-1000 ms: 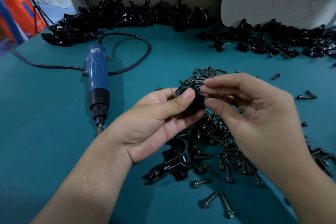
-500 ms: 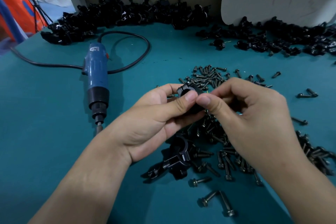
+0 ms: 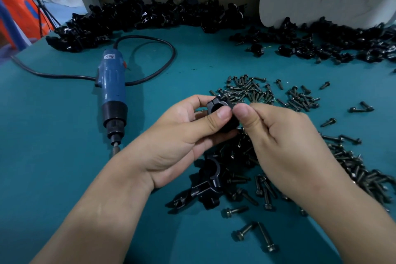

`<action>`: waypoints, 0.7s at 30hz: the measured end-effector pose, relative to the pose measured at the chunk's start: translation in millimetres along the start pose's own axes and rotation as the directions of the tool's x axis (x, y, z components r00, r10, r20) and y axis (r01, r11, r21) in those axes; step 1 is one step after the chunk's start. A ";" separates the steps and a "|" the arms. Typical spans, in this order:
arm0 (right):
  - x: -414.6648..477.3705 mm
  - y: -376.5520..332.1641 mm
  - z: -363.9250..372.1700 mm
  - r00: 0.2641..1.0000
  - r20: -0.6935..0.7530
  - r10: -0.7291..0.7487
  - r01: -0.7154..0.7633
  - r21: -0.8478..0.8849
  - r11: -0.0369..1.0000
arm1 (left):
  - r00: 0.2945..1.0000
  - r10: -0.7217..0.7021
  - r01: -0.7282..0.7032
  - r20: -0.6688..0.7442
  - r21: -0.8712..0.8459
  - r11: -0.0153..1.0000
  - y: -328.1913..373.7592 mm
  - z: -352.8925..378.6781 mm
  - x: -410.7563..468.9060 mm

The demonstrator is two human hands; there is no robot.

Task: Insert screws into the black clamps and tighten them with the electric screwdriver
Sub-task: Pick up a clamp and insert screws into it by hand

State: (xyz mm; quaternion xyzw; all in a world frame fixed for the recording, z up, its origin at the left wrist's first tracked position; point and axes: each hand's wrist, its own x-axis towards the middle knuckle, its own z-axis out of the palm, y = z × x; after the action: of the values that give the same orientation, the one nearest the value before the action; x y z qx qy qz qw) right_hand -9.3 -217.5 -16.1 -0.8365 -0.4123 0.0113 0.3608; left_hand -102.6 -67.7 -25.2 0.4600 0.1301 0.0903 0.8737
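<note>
One black clamp [image 3: 218,104] is gripped in the left hand [image 3: 177,143] over loose screws [image 3: 252,92]. The right hand [image 3: 285,135] fingers pinch against it, probably seating a screw. The electric screwdriver [image 3: 112,90] lies untouched on the tabletop [image 3: 53,135], so tightening remains.

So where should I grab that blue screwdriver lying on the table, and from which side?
Take the electric screwdriver by its thick blue middle, coming down from above. It lies flat on the table, so its top is free to wrap your fingers round. The bit points toward you and the cable leaves the far end, so leave both ends alone.
</note>
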 end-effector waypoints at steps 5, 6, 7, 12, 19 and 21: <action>-1.6 1.6 -2.5 0.996 0.059 -0.063 0.062 0.022 0.998 | 0.999 0.010 -0.010 -0.034 -0.011 1.000 1.3 -1.0 -0.5; -1.5 1.4 -2.0 0.996 0.049 -0.071 0.071 0.010 0.997 | 0.999 0.004 -0.005 -0.035 -0.014 1.000 0.3 -0.7 -0.4; -1.4 1.3 -1.7 0.997 0.047 -0.069 0.069 0.006 0.998 | 0.999 0.000 0.000 -0.036 -0.019 1.000 -0.4 -0.4 -0.4; -3.3 2.4 -2.4 0.997 0.074 -0.024 0.021 0.037 0.999 | 0.999 -0.027 0.030 -0.048 0.065 0.997 -1.8 -2.2 -0.7; -2.9 2.7 -0.8 0.997 0.076 -0.009 0.004 0.070 0.998 | 0.998 0.000 0.004 -0.064 0.060 0.998 1.3 -3.2 0.5; -2.5 0.3 0.6 0.998 0.058 -0.017 0.015 0.033 0.999 | 0.997 0.003 0.000 -0.073 0.041 0.999 2.1 -3.3 1.1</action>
State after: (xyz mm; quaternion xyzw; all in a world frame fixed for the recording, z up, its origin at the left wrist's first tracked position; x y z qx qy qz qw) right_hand -10.9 -218.9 -17.5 -0.8265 -0.4292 0.0392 0.3621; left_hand -102.7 -63.6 -25.4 0.4741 0.1636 0.1050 0.8588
